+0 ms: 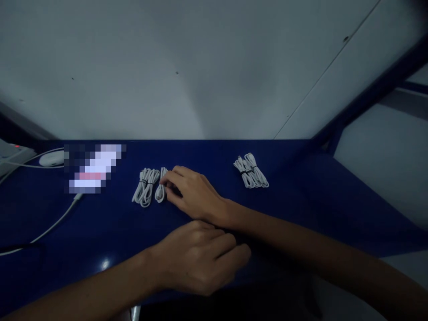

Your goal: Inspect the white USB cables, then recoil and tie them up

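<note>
My right hand (195,191) reaches leftward across the table, its thumb and fingers closed at the edge of a coiled white cable (160,191). More coiled white cables (146,187), tied with black bands, lie just left of that one. Nearer to me, my left hand (200,258) is closed with its fingers curled under, below the right wrist. Whatever the left fingers hold, if anything, is hidden. Apart from both hands, another group of banded white cables (251,171) rests on the right part of the table.
The blue table (100,227) ends at a grey wall panel (214,67). At left are a lit, pixelated phone-like object (96,169) with a white cord (60,220) and a white rounded device (51,158). A blue frame bar (371,93) slants at right.
</note>
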Demonstrator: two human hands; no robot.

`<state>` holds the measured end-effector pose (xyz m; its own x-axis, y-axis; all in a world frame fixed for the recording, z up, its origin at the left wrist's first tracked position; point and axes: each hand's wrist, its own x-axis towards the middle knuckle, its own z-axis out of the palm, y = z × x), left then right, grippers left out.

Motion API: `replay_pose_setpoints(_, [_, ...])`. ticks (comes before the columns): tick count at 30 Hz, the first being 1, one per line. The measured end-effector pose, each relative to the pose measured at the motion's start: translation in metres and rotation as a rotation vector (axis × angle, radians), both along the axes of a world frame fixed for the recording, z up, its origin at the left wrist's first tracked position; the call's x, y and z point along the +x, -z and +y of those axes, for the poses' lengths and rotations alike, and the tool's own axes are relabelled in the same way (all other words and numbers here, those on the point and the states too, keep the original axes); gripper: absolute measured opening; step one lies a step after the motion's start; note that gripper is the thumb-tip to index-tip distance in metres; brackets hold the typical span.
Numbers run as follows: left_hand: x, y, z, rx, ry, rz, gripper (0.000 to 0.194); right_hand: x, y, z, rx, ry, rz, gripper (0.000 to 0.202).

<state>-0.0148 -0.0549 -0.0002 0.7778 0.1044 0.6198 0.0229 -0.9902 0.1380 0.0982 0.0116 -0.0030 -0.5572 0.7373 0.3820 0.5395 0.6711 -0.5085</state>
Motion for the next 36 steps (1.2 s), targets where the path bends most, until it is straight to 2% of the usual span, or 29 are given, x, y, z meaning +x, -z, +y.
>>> replay_pose_setpoints(12, [0.001,0.003,0.0,0.025,0.007,-0.056,0.028,-0.006,0.002,0.005,0.011,-0.066,0.002,0.021])
replay_pose_setpoints(30, [0.002,0.004,-0.001,0.033,-0.003,-0.055,0.03,-0.006,-0.004,0.006,-0.016,-0.009,-0.074,0.021])
replay_pose_setpoints(36, [0.001,0.003,0.0,0.031,0.004,-0.038,0.029,0.007,-0.008,0.0,0.031,0.021,-0.088,0.029])
